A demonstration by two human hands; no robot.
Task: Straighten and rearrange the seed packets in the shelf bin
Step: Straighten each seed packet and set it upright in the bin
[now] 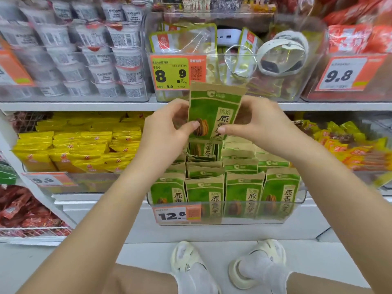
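Observation:
A green and brown seed packet (213,111) is held upright above the clear shelf bin (224,221). My left hand (169,124) pinches its left edge, thumb on the front. On the other side, my right hand (256,122) pinches the right edge the same way. Below, the bin holds several more matching packets (244,187) standing in rows, a few at the back leaning or crumpled. An orange price tag reading 12.8 (177,213) is fixed to the bin's front left.
To the left sits a bin of yellow snack packs (84,149), to the right orange and yellow packs (347,145). The shelf above carries a clear bin (233,96) with green pouches and white cups (84,60). My feet (222,270) stand on the floor below.

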